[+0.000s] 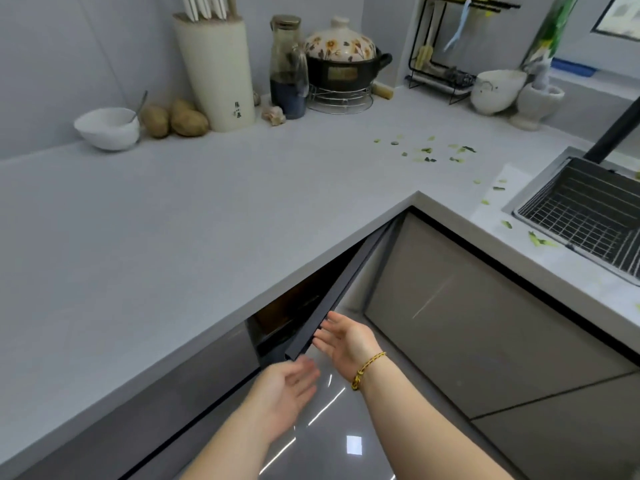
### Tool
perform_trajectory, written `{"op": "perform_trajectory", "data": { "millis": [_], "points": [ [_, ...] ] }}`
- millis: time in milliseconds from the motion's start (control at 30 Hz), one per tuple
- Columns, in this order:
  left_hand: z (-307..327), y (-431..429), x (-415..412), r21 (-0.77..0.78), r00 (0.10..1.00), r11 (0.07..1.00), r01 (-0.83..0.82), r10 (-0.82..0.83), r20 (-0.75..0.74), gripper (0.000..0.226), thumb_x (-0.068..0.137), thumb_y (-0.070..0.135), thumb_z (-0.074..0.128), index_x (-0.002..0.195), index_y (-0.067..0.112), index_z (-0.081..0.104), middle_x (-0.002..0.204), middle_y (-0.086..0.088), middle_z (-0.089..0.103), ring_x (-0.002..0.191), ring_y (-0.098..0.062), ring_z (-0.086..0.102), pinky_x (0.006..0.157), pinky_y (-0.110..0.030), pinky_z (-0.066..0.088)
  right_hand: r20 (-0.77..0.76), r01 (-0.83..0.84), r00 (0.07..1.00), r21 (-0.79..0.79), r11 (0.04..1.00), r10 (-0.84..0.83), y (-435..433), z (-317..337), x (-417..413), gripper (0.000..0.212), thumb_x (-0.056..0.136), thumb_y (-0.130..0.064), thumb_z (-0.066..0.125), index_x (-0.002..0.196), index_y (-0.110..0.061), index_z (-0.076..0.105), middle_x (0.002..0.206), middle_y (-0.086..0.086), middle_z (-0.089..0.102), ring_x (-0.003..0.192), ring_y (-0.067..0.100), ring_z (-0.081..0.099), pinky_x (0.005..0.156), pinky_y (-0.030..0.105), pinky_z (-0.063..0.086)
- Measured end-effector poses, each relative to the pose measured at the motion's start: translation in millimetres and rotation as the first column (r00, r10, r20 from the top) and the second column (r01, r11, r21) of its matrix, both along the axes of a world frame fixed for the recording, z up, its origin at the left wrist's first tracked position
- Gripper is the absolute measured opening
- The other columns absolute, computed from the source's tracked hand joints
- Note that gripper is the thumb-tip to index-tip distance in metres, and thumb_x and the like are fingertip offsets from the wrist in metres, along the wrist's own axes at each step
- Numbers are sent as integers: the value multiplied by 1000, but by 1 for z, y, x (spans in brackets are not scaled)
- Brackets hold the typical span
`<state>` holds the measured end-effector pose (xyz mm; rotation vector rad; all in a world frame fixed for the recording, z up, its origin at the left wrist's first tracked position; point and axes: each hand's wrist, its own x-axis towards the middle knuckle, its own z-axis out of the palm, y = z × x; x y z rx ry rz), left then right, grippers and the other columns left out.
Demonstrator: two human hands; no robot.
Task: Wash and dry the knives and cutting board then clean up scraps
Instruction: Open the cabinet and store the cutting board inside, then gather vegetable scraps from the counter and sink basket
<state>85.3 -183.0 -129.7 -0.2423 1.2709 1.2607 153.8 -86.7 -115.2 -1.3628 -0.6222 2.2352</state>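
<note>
1. We see both hands low in the near centre, in front of a corner cabinet door [334,294] that stands ajar beneath the counter [173,220].
2. The left hand [287,386] has its fingers straight and released and holds nothing. Its blurred fingertips lie just beside the lower end of the door's dark edge.
3. The right hand [346,341], with a braided bracelet [367,370] at the wrist, is likewise released. Its fingers extend to the door's edge; we cannot tell whether they touch it.
4. The knives [204,6] stand handle-up in the cream knife block [218,71] at the far left of the counter, against the wall.
5. The green scraps [427,152] lie scattered on the counter at the far right, and some trail along the left rim of the sink [581,209].
6. Left of the block are two potatoes [180,121] and a white bowl [107,128]. To its right are a glass bottle [287,71] and a flowered clay pot [343,57].
</note>
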Motion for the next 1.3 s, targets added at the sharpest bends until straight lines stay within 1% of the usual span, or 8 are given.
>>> {"op": "perform_trajectory", "data": {
  "millis": [167, 267, 333, 467, 767, 900, 1133, 1300],
  "points": [
    [-1, 7, -25, 137, 975, 966, -221, 215, 55, 44, 88, -11, 20, 127, -6, 40, 134, -25, 45, 128, -34, 42, 107, -38, 29, -14, -17, 1000, 25, 1000, 18, 4, 0, -20, 40, 95, 5, 29, 134, 6, 36, 131, 21, 47, 99, 28, 51, 95, 37, 39],
    [0, 12, -33, 159, 936, 923, -350, 337, 105, 65, 86, -15, 13, 147, 6, 7, 138, -26, 41, 129, -34, 41, 109, -39, 28, -24, -27, 999, 37, 999, 28, 6, -2, -29, 41, 94, 7, 27, 133, 5, 37, 116, 15, 56, 100, 27, 51, 90, 35, 43],
    [-4, 13, -38, 196, 943, 922, -333, 325, 73, 69, 85, -19, 11, 148, 8, 2, 141, -24, 39, 131, -33, 39, 106, -39, 28, -14, -42, 999, 62, 997, 43, 7, -3, -35, 43, 93, 9, 24, 133, 5, 38, 110, 11, 57, 100, 27, 52, 87, 33, 44],
    [-9, 18, -51, 197, 960, 941, -274, 281, -12, 71, 85, -23, 12, 148, 10, 6, 142, -18, 39, 131, -33, 38, 103, -41, 30, 20, -102, 995, 115, 988, 100, 14, -4, -44, 46, 92, 11, 21, 136, 4, 34, 139, 18, 42, 124, 31, 45, 101, 33, 35],
    [-17, 18, -64, 135, 957, 962, -236, 254, -142, 64, 83, -25, 16, 139, 3, 28, 126, -19, 49, 107, -30, 48, 99, -40, 33, 1, -86, 996, 177, 980, 87, 22, -1, -28, 43, 93, 11, 23, 132, 6, 39, 136, 21, 45, 125, 33, 45, 96, 31, 38],
    [-14, 19, -54, 109, 984, 988, -106, 120, -132, 32, 91, -12, 30, 103, 9, 51, 99, -10, 60, 89, -27, 57, 80, -36, 43, -55, -63, 996, 193, 979, 75, 33, 8, -13, 37, 94, 7, 29, 129, 7, 43, 132, 22, 49, 124, 34, 46, 97, 32, 39],
    [12, 63, -21, 150, 956, 981, 125, -78, -284, 23, 90, -6, 43, 86, 10, 58, 66, -3, 68, 50, -12, 64, 66, -30, 43, -77, -45, 995, 249, 967, 66, 78, 28, 29, 26, 95, 1, 37, 118, -5, 48, 110, 13, 57, 86, 19, 60, 78, 24, 47],
    [34, 124, 25, 188, 952, 968, 166, -108, -286, 23, 89, -9, 44, 84, 7, 59, 60, -4, 68, 44, -12, 62, 66, -30, 43, -9, -115, 992, 353, 929, 127, 150, 53, 71, 21, 94, -2, 41, 112, -8, 50, 95, 5, 63, 84, 16, 61, 75, 22, 51]
  ]
}}
